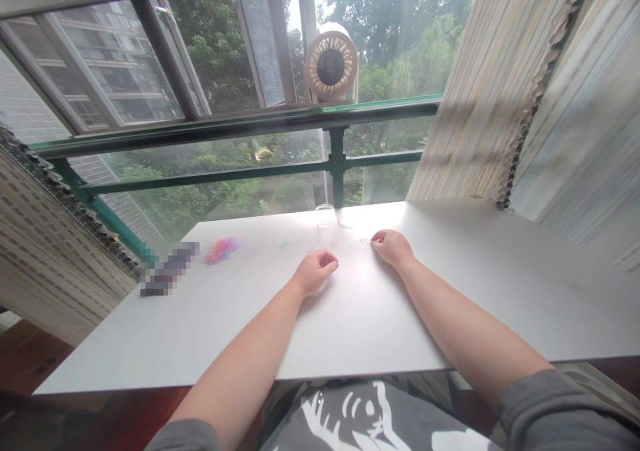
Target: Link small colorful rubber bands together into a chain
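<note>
Shirt (345, 417) fabric lies nearest, just below the near edge of the table (370, 331), with both forearms reaching over that edge towards the far one. The left hand (316, 272) is loosely curled, a small gap showing between thumb and forefinger; whether it has hold of anything, I cannot tell. The right hand (394, 245) has thumb and fingertips drawn together, seemingly on the end of some pale bands (364, 241) lying flat towards the far edge. Pink bands (335, 243) lie just beyond the left hand, beside a clear cup (325, 219) standing upright near the far edge, a clear disc (349, 219) to its right. Towards the far left corner sits a bright pile (223, 249), with a blurred dark thing (170, 269) at the left edge.

The bands look thin, soft and almost weightless, probably stretchy, so a fingertip pinch on one side of a loop should suit; they could tangle or slip away. The cup seems light and easily tipped: best taken lightly round its wall.
</note>
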Tool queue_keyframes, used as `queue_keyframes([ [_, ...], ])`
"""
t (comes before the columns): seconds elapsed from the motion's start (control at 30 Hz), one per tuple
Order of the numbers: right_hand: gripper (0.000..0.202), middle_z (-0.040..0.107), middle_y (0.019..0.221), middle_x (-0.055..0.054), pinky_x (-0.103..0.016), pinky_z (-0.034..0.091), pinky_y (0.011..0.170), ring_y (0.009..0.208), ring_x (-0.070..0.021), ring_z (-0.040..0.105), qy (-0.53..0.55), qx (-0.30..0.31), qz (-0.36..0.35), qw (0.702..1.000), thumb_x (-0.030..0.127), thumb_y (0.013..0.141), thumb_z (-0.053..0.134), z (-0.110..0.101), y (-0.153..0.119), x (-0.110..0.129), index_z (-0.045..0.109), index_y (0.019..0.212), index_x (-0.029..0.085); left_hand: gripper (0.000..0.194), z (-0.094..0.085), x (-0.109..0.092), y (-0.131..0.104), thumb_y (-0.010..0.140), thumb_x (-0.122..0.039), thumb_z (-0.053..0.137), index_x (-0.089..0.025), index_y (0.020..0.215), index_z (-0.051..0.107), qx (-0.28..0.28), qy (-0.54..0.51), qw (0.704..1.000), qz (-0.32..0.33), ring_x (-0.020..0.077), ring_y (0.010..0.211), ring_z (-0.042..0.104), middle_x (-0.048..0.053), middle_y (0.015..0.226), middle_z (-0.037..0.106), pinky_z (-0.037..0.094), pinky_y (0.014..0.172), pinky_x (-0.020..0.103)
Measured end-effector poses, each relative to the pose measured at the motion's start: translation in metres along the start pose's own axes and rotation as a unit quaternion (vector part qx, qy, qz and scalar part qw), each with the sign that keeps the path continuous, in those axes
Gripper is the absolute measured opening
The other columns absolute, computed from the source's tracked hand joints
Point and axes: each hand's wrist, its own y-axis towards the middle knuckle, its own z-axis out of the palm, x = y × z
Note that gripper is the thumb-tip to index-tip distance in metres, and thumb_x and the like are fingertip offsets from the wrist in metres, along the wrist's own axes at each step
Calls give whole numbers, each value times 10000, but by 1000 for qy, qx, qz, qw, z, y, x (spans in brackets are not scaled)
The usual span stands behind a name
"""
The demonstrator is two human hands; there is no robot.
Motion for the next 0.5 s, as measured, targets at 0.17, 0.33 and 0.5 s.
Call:
queue_keyframes([
  [0.17,216,643,748,-32,-222,330,525,647,-140,534,-5,-11,-8,1000,266,665,500,2,0,0,687,763,219,235,0,-2,-1,709,-361,511,-158,798,588,2,1,1000,0,131,691,532,34,774,605,409,632,246],
  [0.33,230,638,751,-38,-224,330,529,659,-145,538,-17,-13,-6,1000,273,672,495,3,0,0,687,788,224,231,0,-2,-1,706,-357,515,-157,792,592,-2,6,1000,6,126,679,532,32,767,609,410,625,243],
  [0.5,237,643,768,-39,-238,346,549,673,-159,543,-15,3,1,1000,299,683,488,2,0,0,683,805,239,234,0,-1,-1,711,-361,510,-161,799,592,-1,11,1000,10,124,684,533,28,778,610,411,634,243],
])
